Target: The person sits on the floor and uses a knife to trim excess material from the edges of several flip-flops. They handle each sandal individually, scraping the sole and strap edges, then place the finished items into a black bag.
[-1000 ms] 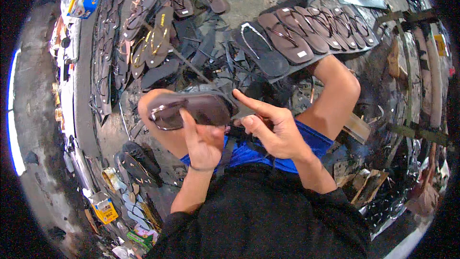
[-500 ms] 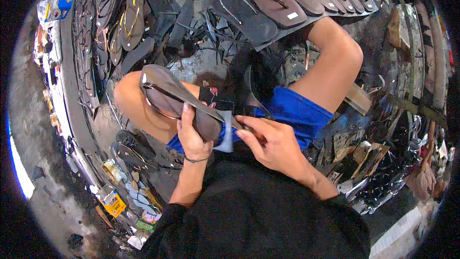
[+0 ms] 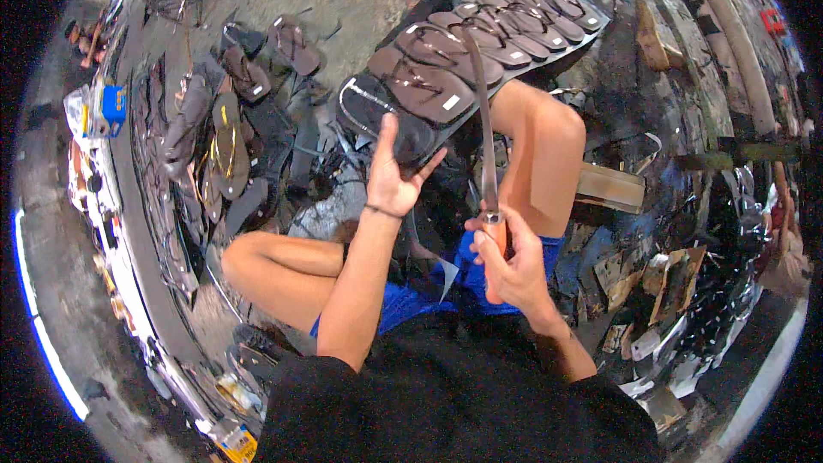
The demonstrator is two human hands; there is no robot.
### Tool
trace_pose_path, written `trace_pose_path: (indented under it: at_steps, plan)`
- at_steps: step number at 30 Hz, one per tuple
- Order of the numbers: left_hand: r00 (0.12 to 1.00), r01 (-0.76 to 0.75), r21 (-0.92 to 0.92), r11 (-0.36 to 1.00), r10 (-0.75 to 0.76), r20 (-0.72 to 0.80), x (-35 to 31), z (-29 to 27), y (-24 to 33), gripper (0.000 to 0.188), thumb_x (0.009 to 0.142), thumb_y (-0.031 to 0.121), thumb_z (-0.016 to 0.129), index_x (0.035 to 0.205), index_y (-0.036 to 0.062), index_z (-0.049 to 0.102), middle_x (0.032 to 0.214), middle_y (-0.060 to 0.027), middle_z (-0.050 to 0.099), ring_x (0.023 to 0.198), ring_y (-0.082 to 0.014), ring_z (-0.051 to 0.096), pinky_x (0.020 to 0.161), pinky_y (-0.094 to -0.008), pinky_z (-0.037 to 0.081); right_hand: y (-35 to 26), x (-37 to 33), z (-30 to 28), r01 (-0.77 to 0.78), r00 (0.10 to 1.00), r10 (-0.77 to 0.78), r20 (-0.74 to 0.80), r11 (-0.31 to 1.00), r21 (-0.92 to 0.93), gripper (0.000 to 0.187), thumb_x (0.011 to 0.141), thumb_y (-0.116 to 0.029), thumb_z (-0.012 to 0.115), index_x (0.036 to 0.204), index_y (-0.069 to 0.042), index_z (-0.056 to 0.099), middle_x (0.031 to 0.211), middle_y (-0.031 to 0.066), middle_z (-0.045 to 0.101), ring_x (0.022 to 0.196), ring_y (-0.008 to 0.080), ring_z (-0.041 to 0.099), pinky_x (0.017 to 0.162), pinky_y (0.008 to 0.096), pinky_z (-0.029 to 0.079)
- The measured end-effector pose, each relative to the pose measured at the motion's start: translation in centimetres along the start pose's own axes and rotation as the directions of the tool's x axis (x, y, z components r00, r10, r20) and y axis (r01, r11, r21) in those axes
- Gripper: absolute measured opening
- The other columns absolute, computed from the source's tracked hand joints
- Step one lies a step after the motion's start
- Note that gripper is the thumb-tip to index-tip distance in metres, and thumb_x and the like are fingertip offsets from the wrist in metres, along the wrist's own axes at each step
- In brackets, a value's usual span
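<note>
My left hand (image 3: 394, 180) is raised with thumb and fingers spread and holds nothing. Just beyond its fingers lies a black sandal (image 3: 411, 133) with a silvery strap, at the near end of a board. In my right hand (image 3: 519, 270) is a knife (image 3: 489, 146), gripped by its orange handle, its long curved blade pointing up and away. Behind the blade, a row of brown thong sandals (image 3: 424, 81) with small white labels stretches along the board toward the far right. A pale, pointed scrap (image 3: 448, 279) rests at my lap.
More sandals, one with a gold strap (image 3: 227, 146), lie in a heap at left among dark offcuts. A brown sandal (image 3: 294, 45) lies on the floor beyond. At right are a wooden block (image 3: 610, 189), cardboard pieces (image 3: 669, 279) and shiny scraps.
My left hand has let go of the brown sandal and moved up and forward. My right hand now holds the knife upright, away from the left. The view has shifted, showing more floor ahead.
</note>
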State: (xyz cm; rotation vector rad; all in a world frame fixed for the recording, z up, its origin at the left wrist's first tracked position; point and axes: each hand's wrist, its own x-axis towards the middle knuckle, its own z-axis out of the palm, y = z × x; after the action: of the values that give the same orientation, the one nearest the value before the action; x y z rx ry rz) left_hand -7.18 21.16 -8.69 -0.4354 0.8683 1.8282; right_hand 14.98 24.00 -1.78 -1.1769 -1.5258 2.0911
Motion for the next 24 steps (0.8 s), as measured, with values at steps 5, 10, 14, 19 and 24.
trace_pose_path:
  at_steps: [5,10,14,19,24]
  plan:
    - [0.985,-0.161,0.297,0.941,0.173,-0.017,-0.2,0.2,3.5,0.027,0.097,0.029,0.064,0.113,0.0081,0.066,0.105,-0.0057,0.072,0.092,-0.0212,0.069,0.076,-0.0372,0.056,0.6,-0.9,0.0,0.045,0.997,-0.033,0.067,0.982,-0.185,0.043,0.100,-0.016,0.058,0.138,-0.001,0.043,0.086,0.0085,0.067,0.067,0.0148,0.062,0.062,0.0314,0.051]
    - [0.944,-0.155,0.550,0.820,0.288,-0.162,-4.3,0.6,7.8,0.033,0.099,0.038,0.060,0.100,0.0070,0.068,0.091,-0.0055,0.072,0.078,-0.0182,0.071,0.062,-0.0356,0.060,0.1,0.4,1.8,0.097,0.976,-0.013,0.216,0.918,-0.385,0.036,0.099,-0.021,0.059,0.126,-0.001,0.047,0.082,0.0198,0.067,0.069,0.0356,0.067,0.064,0.0435,0.053]
    - [0.955,-0.168,0.550,0.818,0.272,-0.114,-4.5,-0.6,8.0,0.030,0.100,0.035,0.059,0.103,0.0066,0.066,0.091,-0.0053,0.072,0.075,-0.0176,0.070,0.059,-0.0338,0.059,0.7,2.5,2.6,0.169,0.954,-0.032,0.299,0.879,-0.445,0.032,0.098,-0.023,0.059,0.119,-0.003,0.046,0.082,0.0248,0.067,0.080,0.0488,0.065,0.066,0.0549,0.052]
    - [0.943,-0.199,0.500,0.843,0.303,-0.135,-5.2,-1.1,6.3,0.027,0.101,0.032,0.057,0.103,0.0064,0.064,0.091,-0.0053,0.071,0.075,-0.0169,0.069,0.059,-0.0326,0.057,-0.2,6.5,3.0,0.191,0.902,0.045,0.429,0.850,-0.491,0.032,0.098,-0.024,0.058,0.115,0.000,0.044,0.079,0.0271,0.066,0.078,0.0495,0.064,0.065,0.0562,0.051]
    - [0.958,-0.179,0.377,0.909,0.248,-0.145,-5.8,-1.4,3.5,0.030,0.101,0.035,0.057,0.101,0.0068,0.067,0.091,-0.0057,0.072,0.074,-0.0166,0.069,0.061,-0.0277,0.056,0.9,9.4,5.4,0.263,0.922,0.004,0.388,0.728,-0.633,0.033,0.097,-0.024,0.057,0.111,0.003,0.044,0.079,0.0279,0.066,0.076,0.0483,0.066,0.067,0.0566,0.052]
